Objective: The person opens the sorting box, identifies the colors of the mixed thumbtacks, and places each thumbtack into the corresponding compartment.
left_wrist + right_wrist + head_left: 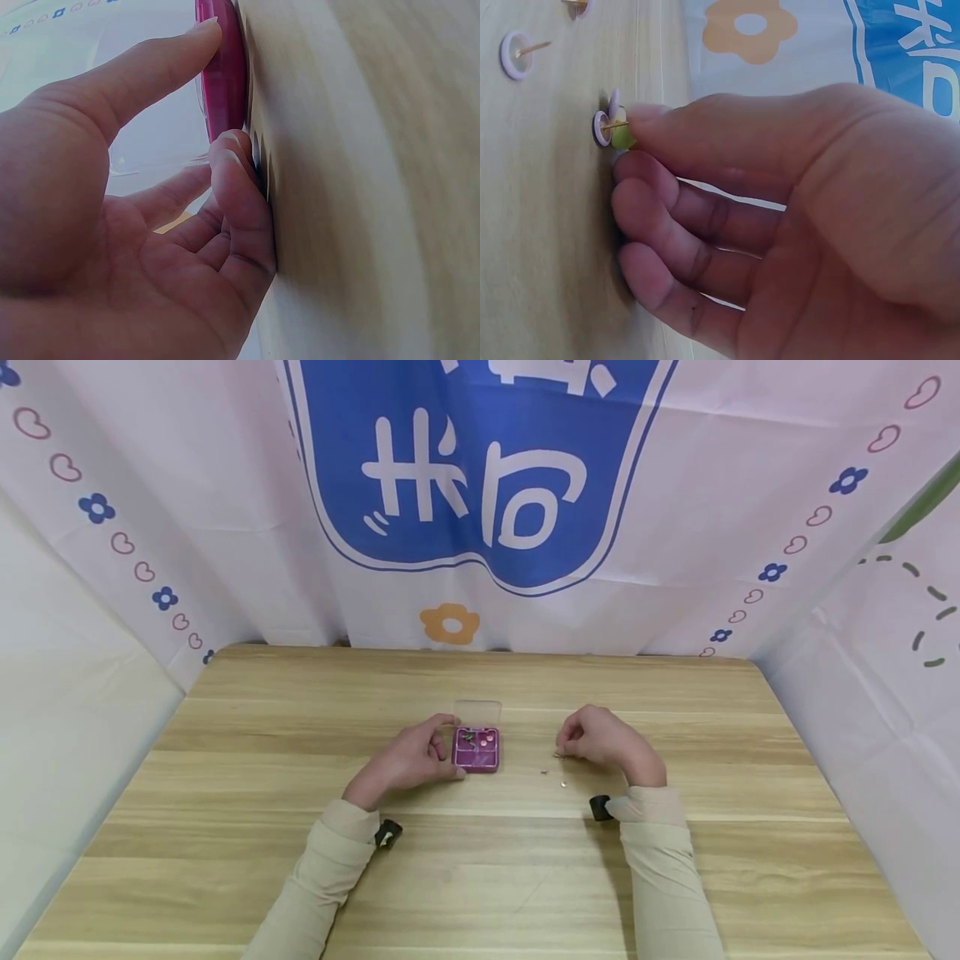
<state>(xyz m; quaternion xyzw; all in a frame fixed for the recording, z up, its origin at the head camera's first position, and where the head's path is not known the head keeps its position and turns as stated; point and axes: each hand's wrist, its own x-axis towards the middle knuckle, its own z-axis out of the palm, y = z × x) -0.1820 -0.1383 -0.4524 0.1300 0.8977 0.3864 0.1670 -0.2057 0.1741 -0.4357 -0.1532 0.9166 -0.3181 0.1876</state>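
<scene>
A small purple compartment box (pixel 476 758) stands on the table with its clear lid (pixel 478 712) raised at the back. My left hand (pixel 415 753) holds the box from its left side, thumb (pixel 196 46) at the near edge and index finger at the far one. Small dark pieces and pale round ones lie in its back compartments. To the right, my right hand (pixel 602 739) has its thumb and index fingertips pinched at a small yellow-green piece (pixel 621 136), beside a thumbtack (pixel 602 128) with a pale disc head and an upright pin.
Another thumbtack (pixel 517 55) lies point up on the table, with a further one (pixel 579 7) past it at the view's edge. The wooden table (pixel 480 877) ends at a printed white and blue curtain (pixel 480 581) at the back.
</scene>
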